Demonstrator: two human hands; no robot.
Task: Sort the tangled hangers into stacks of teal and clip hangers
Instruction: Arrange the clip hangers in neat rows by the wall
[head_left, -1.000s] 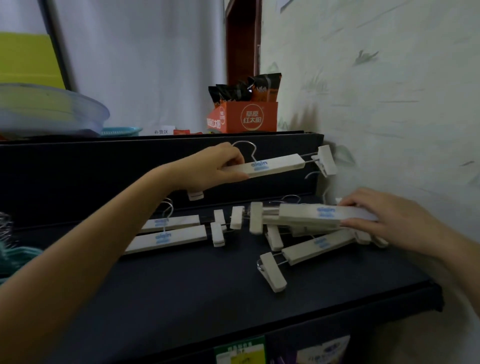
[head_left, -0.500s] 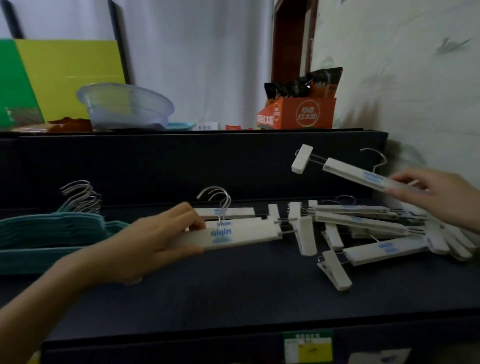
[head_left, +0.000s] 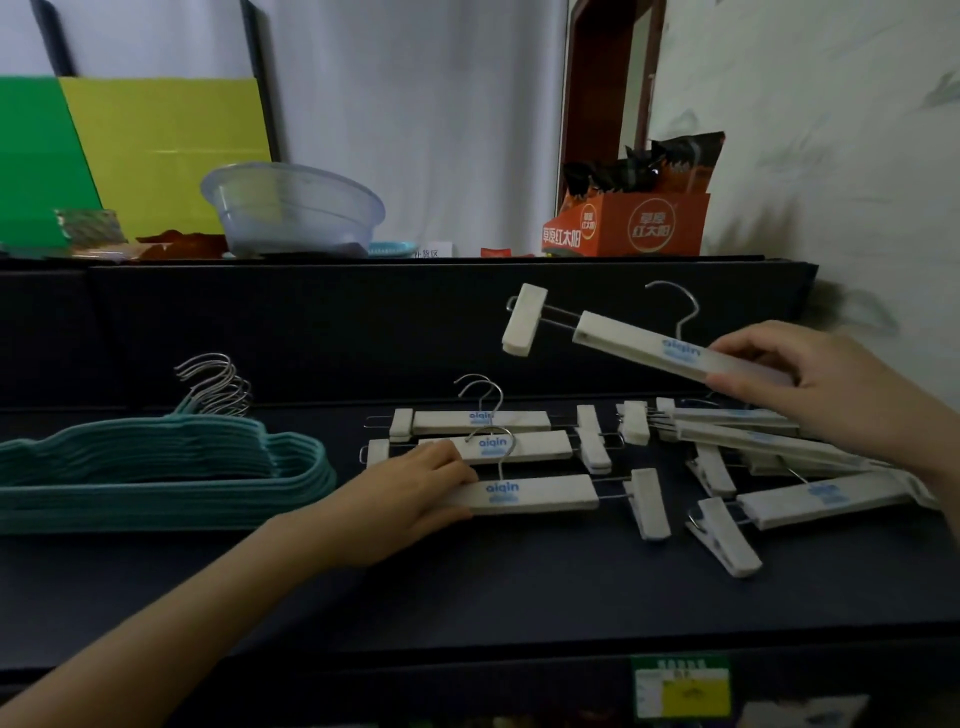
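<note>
Item, single view: head camera, wide-angle, worn above and close behind both hands, facing forward and down. My frame centres on the dark shelf (head_left: 467, 597); left hand (head_left: 400, 499) gripping the near clip hanger (head_left: 540, 496) mid-frame, right hand (head_left: 821, 384) holding the raised clip hanger (head_left: 639, 343) at right. Beyond the fingertips: dark riser (head_left: 260, 322), curtain (head_left: 441, 130), wall (head_left: 831, 130).
</note>
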